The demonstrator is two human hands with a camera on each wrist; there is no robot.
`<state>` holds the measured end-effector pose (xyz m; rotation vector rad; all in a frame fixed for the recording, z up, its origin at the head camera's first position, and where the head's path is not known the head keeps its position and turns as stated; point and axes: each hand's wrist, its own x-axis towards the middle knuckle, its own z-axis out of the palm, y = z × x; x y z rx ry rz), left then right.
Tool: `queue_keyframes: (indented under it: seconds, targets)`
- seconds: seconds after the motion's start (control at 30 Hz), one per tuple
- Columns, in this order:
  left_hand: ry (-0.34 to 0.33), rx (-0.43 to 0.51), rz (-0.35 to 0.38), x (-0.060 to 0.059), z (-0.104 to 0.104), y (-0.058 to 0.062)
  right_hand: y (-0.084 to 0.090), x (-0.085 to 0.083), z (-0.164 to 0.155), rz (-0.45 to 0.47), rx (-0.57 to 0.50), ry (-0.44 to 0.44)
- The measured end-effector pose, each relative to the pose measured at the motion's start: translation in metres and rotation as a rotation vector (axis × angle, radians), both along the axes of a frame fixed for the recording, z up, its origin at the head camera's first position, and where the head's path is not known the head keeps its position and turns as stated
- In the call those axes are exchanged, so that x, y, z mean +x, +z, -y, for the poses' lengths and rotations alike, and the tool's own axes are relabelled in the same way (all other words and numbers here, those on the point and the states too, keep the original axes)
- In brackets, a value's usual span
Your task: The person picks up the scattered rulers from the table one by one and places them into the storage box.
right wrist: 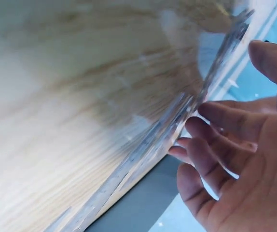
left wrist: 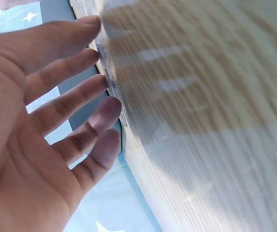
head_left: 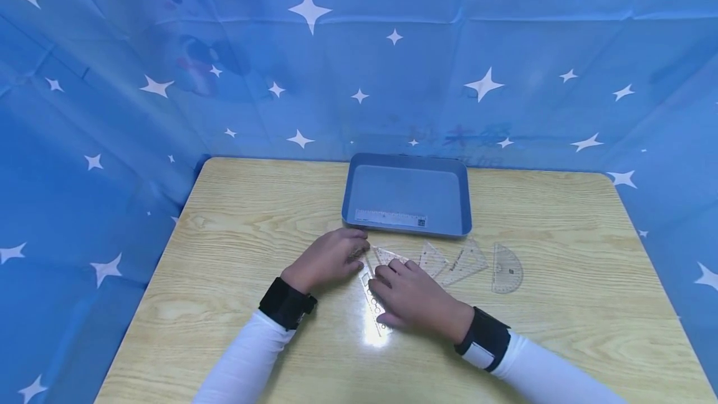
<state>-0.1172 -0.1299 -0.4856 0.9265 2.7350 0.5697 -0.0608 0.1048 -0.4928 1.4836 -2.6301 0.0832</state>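
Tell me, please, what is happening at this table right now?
A person in white sleeves has both hands on a clear plastic template ruler lying on the light wooden table. The left hand rests at its far end, and the right hand lies over it with fingers spread. Two clear set squares and a clear protractor lie to the right. Behind them, a blue rectangular tray holds one straight clear ruler.

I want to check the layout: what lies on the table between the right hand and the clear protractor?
In the head view, two clear set squares lie between the right hand and the protractor.
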Motion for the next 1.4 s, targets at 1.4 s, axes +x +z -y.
queue_keyframes:
  seconds: [1.4]
  targets:
    - [-0.174, -0.128, -0.055, 0.000, 0.031, 0.009, -0.008, 0.013, 0.012, 0.026, -0.073, -0.290]
